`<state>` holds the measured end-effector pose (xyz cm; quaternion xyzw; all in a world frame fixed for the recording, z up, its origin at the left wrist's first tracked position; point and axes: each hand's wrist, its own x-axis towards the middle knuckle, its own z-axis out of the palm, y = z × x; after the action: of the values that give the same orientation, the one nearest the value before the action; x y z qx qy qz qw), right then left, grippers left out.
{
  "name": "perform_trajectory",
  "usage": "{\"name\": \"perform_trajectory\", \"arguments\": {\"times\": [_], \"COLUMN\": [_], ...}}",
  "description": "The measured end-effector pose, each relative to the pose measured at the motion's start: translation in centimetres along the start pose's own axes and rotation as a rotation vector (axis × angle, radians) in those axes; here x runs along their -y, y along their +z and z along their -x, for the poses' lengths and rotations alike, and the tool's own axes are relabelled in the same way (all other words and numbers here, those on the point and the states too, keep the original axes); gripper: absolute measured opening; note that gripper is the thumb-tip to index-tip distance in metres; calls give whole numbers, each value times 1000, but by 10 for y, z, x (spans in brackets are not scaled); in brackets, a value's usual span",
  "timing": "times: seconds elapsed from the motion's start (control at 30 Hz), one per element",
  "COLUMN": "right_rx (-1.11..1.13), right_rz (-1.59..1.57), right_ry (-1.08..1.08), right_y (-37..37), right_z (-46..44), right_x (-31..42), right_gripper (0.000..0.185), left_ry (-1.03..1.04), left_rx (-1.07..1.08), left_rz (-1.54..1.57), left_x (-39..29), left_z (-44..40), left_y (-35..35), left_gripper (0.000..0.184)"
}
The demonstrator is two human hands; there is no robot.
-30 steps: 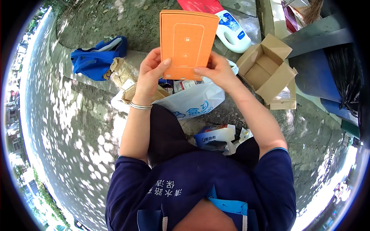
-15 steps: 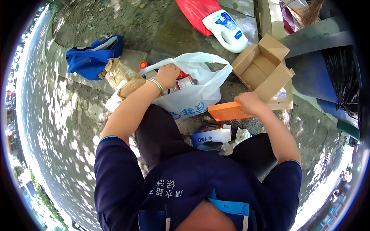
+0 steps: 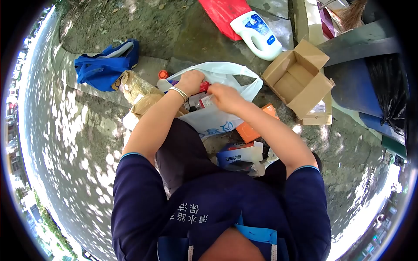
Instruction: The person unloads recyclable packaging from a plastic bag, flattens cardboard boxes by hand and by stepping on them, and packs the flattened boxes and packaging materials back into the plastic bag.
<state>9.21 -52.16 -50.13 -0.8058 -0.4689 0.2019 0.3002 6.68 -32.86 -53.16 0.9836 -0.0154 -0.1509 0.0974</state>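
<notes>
A white plastic bag (image 3: 208,119) with blue print stands in front of me, its mouth spread. My left hand (image 3: 192,81), with bangles at the wrist, reaches into it with fingers curled down beside a red package (image 3: 204,86); what they grip is hidden. Close by, my right hand (image 3: 224,98) is over the bag's opening, fingers drawn together and slightly blurred. Whatever it may hold cannot be made out. Under both hands lies a clear bottle (image 3: 204,102) with a label. An orange box (image 3: 248,131) rests on the ground right of the bag, free of my hands.
An open cardboard box (image 3: 291,82) sits at the right, near a white detergent bottle (image 3: 257,35) and a red bag (image 3: 224,15). Crumpled brown paper packaging (image 3: 138,90) and a blue bag (image 3: 106,65) are at the left. A blue-white carton (image 3: 239,155) lies between my legs.
My right hand has let go of the orange box, leaving it on the ground, and moved left over the bag. My left hand stays at the bag's mouth.
</notes>
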Motion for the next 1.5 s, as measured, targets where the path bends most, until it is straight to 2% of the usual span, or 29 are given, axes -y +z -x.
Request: {"name": "perform_trajectory", "arguments": {"times": [0.07,0.1,0.17,0.3,0.37,0.4,0.43,0.5,0.57,0.63,0.7,0.77,0.8,0.83,0.9,0.93,0.97,1.03,1.07,1.1,1.13,1.17,1.2,1.23,1.3,1.33,1.37,1.43,1.5], "right_rx": [-170,-209,-307,-198,-126,-204,-217,-202,-269,-373,-429,-593,-529,-395,-230,-157,-208,-255,-188,-191,-134,-80,-134,-106,18,5,89,166,247], "right_rz": [110,119,215,413,290,193,8,-243,-320,-778,-784,-1156,-1275,-1165,-635,-499,-237,9,-77,-77,-85,-95,-98,-155,-299,-296,-316,-334,241], "right_ry": [75,23,-85,-91,-45,-101,-70,26,65,222,227,310,238,241,-107,-144,-303,-421,-315,-310,-214,-109,-136,-14,205,228,298,372,343], "right_y": [3,1,6,24,31,30,26,16,10,6,-2,-29,-47,-63,-82,-89,-91,-94,-94,-99,-107,-115,-125,-137,-161,-167,-172,-173,-154], "right_z": [-11,-14,-20,-35,-37,-35,-33,-28,-26,-24,-24,-21,-17,-12,-8,-6,-6,-2,5,11,20,30,43,60,94,111,127,148,169], "right_x": [-16,-17,-13,-28,-54,-66,-70,-74,-73,-77,-80,-61,-47,-43,-37,-26,-14,7,15,17,17,15,10,3,-6,-11,-16,-25,-45], "right_gripper": [24,29,24,17,11,12,15,20,20,16,15,18,19,22,23,23,20,19,15,15,14,14,14,15,17,17,17,17,22], "left_ry": [17,35,55,101,17,98,92,-24,-7,-68,-83,-141,-157,-156,-81,-8,-5,245,284,324,280,346,308,272,60,5,-51,96,154], "left_rx": [-30,-68,-97,-82,-117,-200,-196,11,-7,-4,-15,-128,-179,-177,-317,-329,-326,-407,-440,-472,-417,-670,-723,-774,-528,-269,-11,235,254], "left_rz": [-40,-82,-71,44,110,75,75,-98,-117,-167,-148,-38,0,1,189,271,273,489,531,572,768,760,622,487,141,-9,-162,-366,-342], "left_x": [-7,-11,-14,-6,-1,13,21,34,41,40,34,24,20,15,2,-9,-24,-56,-65,-71,-74,-76,-66,-52,-31,-22,-14,0,-10], "left_z": [11,19,32,45,57,64,67,69,66,58,51,50,49,50,52,52,53,56,55,54,56,49,44,43,44,40,36,30,46], "left_y": [-13,-19,-24,-39,-53,-51,-50,-47,-39,-39,-45,-63,-73,-83,-105,-115,-123,-134,-135,-136,-141,-134,-130,-124,-99,-80,-55,-1,14], "left_gripper": [16,15,17,24,16,19,19,20,18,10,13,16,19,19,20,22,22,24,26,27,32,30,29,27,27,30,33,30,27]}}
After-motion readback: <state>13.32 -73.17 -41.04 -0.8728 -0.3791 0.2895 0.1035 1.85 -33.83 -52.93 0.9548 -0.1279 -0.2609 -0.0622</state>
